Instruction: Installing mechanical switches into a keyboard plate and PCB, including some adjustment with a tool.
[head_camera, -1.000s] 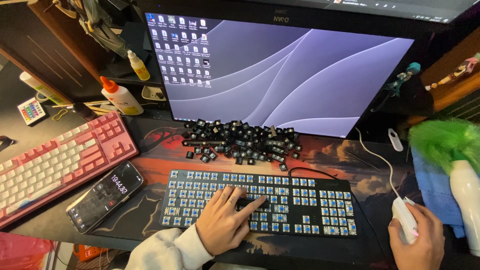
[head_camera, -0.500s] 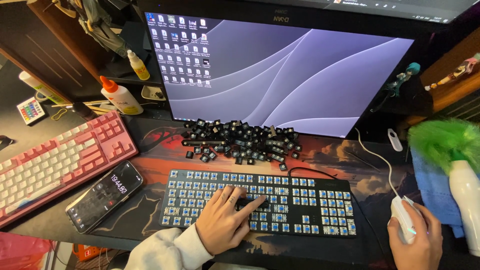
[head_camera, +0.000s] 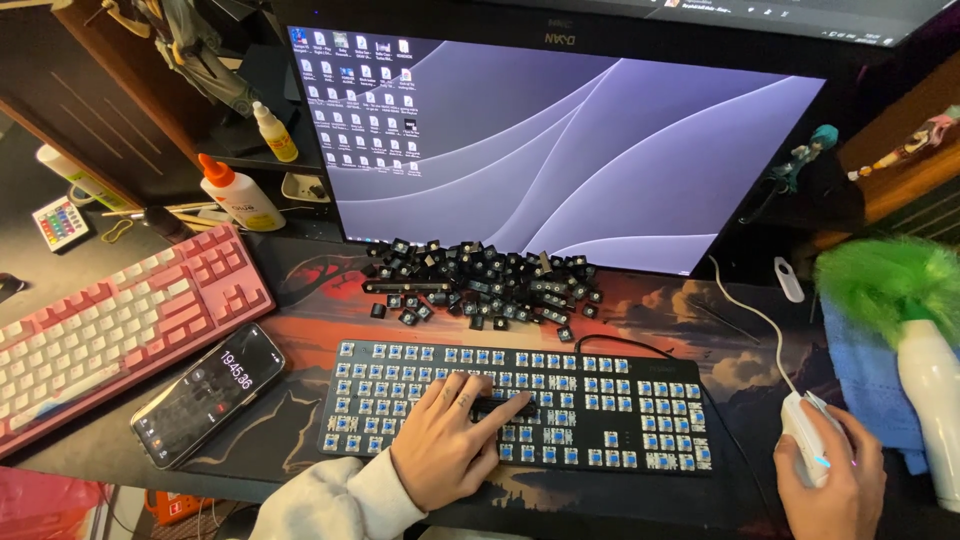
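Note:
A black keyboard (head_camera: 600, 400) with its keycaps removed shows rows of blue switches on the desk mat. My left hand (head_camera: 445, 445) rests on its lower middle, fingers spread, index finger pressing a dark long key. A pile of loose black keycaps (head_camera: 480, 280) lies behind the keyboard, in front of the monitor (head_camera: 560, 150). My right hand (head_camera: 835, 480) is wrapped around a white wired mouse (head_camera: 803, 428) at the lower right.
A pink and white keyboard (head_camera: 110, 320) and a phone (head_camera: 208, 393) lie at the left. Glue bottles (head_camera: 232, 192) stand at the back left. A green duster (head_camera: 885, 275), white spray bottle (head_camera: 935, 400) and blue cloth (head_camera: 865, 375) sit at the right.

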